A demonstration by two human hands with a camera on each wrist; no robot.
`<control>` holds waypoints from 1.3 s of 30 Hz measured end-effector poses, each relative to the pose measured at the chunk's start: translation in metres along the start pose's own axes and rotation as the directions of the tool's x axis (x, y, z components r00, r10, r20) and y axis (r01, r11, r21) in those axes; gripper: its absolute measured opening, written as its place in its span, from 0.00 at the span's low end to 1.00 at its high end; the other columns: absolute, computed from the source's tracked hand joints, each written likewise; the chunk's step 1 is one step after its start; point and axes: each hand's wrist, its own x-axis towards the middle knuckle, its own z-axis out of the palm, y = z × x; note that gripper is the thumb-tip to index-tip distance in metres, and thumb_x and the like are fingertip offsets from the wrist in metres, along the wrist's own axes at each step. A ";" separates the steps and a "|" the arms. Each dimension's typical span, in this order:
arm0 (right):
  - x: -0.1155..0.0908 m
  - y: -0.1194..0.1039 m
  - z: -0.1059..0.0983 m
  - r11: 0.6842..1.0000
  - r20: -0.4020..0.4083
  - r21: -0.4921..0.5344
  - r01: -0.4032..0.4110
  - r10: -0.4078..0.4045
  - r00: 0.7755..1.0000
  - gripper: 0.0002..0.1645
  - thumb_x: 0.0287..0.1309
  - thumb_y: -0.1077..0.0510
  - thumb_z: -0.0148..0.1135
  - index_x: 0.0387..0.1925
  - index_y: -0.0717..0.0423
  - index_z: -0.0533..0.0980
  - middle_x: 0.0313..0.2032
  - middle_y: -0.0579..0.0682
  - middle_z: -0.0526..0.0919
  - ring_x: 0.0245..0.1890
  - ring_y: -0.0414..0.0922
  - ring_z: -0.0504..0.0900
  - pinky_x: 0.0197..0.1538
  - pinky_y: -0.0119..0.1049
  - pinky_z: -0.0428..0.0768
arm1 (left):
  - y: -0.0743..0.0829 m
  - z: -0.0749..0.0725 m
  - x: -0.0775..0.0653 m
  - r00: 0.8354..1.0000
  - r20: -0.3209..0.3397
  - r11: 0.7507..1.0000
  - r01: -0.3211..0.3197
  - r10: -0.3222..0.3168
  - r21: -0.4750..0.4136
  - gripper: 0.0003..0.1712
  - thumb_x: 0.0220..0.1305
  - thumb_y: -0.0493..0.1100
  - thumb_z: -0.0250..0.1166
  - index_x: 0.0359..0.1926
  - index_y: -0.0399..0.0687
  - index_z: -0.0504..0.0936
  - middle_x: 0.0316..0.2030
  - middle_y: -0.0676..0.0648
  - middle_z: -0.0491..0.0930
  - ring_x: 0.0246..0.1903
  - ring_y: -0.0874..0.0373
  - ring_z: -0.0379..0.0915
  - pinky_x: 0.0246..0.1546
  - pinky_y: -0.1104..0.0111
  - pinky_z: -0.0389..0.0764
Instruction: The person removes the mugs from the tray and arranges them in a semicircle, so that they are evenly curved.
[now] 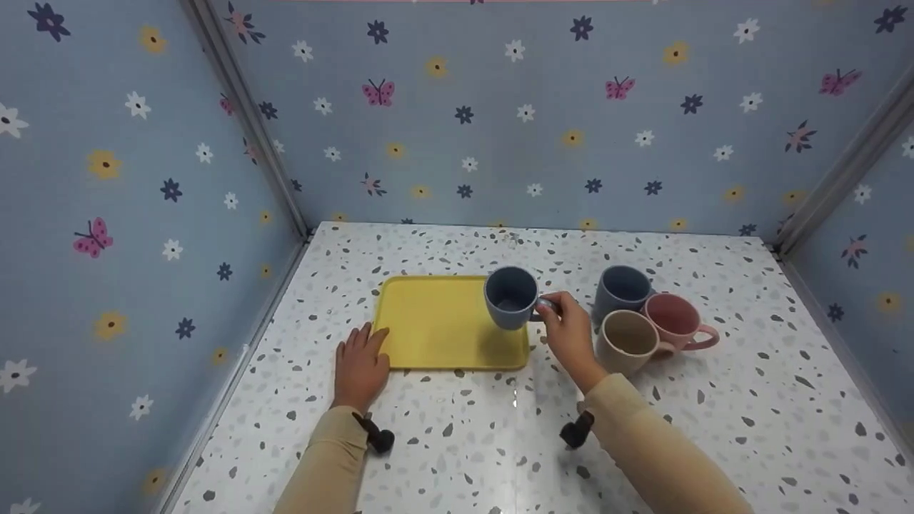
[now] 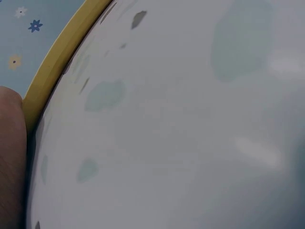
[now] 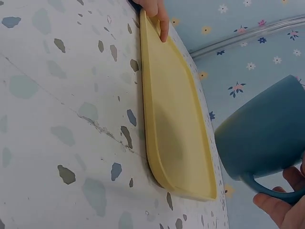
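My right hand (image 1: pixel 569 334) grips the handle of a blue mug (image 1: pixel 511 298), fingers curled round it. In the head view the mug overlaps the right end of a yellow tray (image 1: pixel 435 325); the right wrist view shows the mug (image 3: pixel 267 131) held up above the tray (image 3: pixel 178 109), with a shadow on the tray's surface. At the tray's left edge, my left hand (image 1: pixel 360 365) lies with fingers extended, the fingertips on the rim. Only part of that hand (image 2: pixel 10 157) shows in the left wrist view, beside the yellow rim (image 2: pixel 62 57).
Right of the tray stand three mugs close together: a second blue mug (image 1: pixel 620 291), a pink mug (image 1: pixel 675 320) and a beige mug (image 1: pixel 628 343). The speckled white table (image 1: pixel 457 442) is bordered by flowered blue walls (image 1: pixel 428 114) at the back and sides.
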 end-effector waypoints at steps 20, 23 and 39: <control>-0.020 0.016 -0.032 0.999 -0.184 -0.047 -0.015 0.006 0.983 0.08 0.65 0.67 0.64 0.45 0.64 0.79 0.44 0.58 0.86 0.49 0.49 0.84 0.54 0.41 0.82 | 0.008 -0.005 0.000 0.999 0.023 0.999 0.035 -0.035 0.002 0.31 0.70 0.43 0.47 0.73 0.52 0.69 0.77 0.40 0.55 0.77 0.40 0.43 0.75 0.43 0.37; -0.024 0.017 -0.033 0.999 -0.210 -0.044 0.010 -0.019 0.977 0.09 0.64 0.66 0.64 0.45 0.65 0.79 0.43 0.58 0.86 0.47 0.48 0.85 0.54 0.40 0.82 | 0.010 -0.006 -0.001 0.999 0.025 0.999 0.036 -0.036 -0.009 0.31 0.70 0.43 0.47 0.74 0.52 0.68 0.77 0.40 0.55 0.77 0.40 0.42 0.75 0.43 0.37; -0.056 0.035 -0.028 0.996 -0.283 -0.082 0.023 -0.045 0.958 0.09 0.63 0.66 0.67 0.45 0.64 0.81 0.38 0.55 0.88 0.41 0.46 0.85 0.44 0.24 0.77 | 0.003 -0.002 0.000 1.000 -0.001 1.000 0.012 -0.012 -0.010 0.30 0.69 0.43 0.47 0.72 0.51 0.71 0.76 0.40 0.58 0.77 0.40 0.45 0.75 0.44 0.39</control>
